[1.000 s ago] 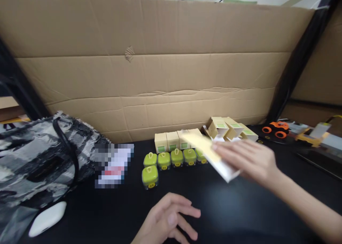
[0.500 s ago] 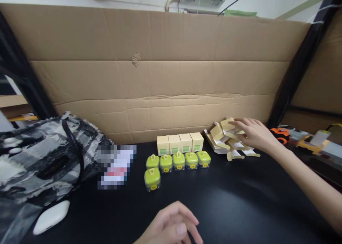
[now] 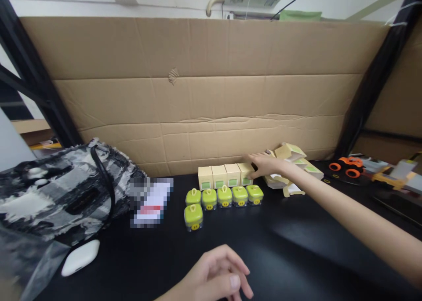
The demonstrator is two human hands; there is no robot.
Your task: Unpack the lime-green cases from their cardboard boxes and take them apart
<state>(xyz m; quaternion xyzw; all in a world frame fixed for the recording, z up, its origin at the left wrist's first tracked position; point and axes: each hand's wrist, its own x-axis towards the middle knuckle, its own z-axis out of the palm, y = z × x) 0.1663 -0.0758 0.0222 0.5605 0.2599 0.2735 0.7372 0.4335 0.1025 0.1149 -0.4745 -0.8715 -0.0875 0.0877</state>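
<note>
Your right hand has left the far-right flattened cartons — fingers loosely spread, empty, touching the rightmost small box in the far row. Left hand curled, empty. A careless nudge could topple that row onto the green containers.

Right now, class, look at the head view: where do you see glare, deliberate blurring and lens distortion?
Head view: soft glare on the black table near the right arm; a pixelated patch hides one item beside the bag; wide-angle distortion bows the cardboard wall and tilts the black posts outward; the left hand at the bottom edge is slightly soft.
</note>
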